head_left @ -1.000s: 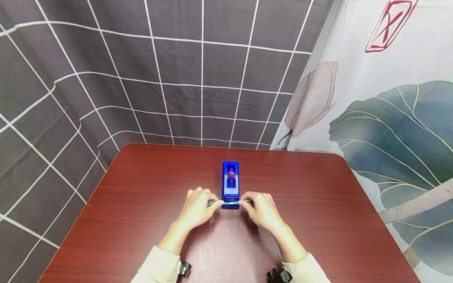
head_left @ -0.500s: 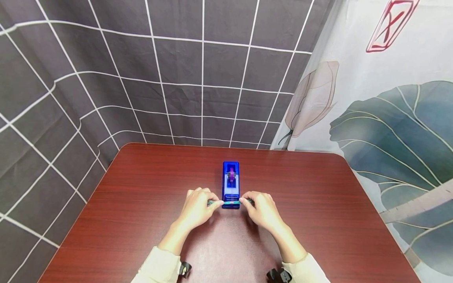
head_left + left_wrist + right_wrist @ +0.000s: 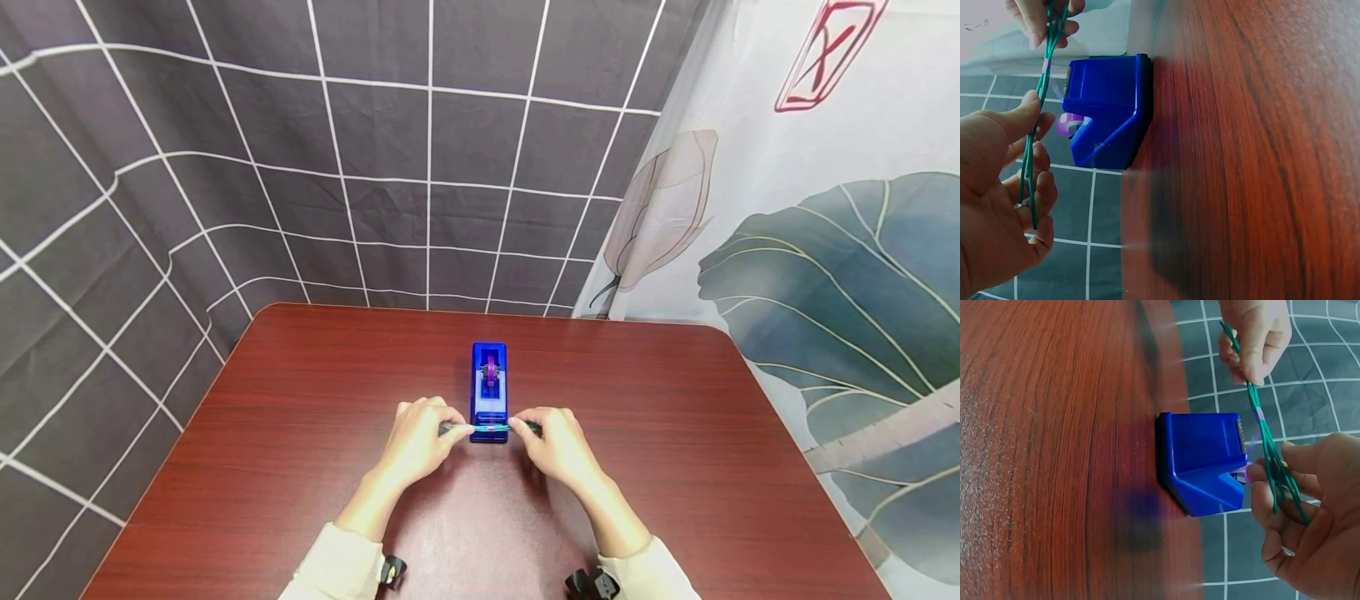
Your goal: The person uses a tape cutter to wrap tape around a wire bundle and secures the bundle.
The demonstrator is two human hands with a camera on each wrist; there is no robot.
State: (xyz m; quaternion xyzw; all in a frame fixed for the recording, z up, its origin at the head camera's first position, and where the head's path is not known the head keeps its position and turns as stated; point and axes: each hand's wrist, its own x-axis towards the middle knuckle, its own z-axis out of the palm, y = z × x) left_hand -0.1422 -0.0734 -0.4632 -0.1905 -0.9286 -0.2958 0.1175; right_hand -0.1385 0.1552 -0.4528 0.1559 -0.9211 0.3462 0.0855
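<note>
My left hand [image 3: 420, 437] and right hand [image 3: 555, 442] pinch a bundle of thin green wires [image 3: 492, 428] between thumb and fingers, one toward each end. The bundle is stretched across the near end of a blue tape dispenser [image 3: 489, 408], above the table. Around its middle sits a band of purple tape [image 3: 1260, 414]. From that band a faint purplish strip slants toward the dispenser's toothed cutter [image 3: 1240, 436], seen in both wrist views. Loose wire ends [image 3: 1030, 187] lie across the left hand's fingers. A purple tape roll [image 3: 490, 372] sits inside the dispenser.
The dispenser stands on a reddish-brown wooden table [image 3: 300, 375]. A dark grey curtain with white grid lines [image 3: 382, 133] hangs behind and to the left. At the right hangs a pale curtain with leaf prints [image 3: 825, 292].
My right fingertips have shifted slightly to the right, and the bundle sits a touch higher in the head view. My left hand and the tape dispenser show almost no movement.
</note>
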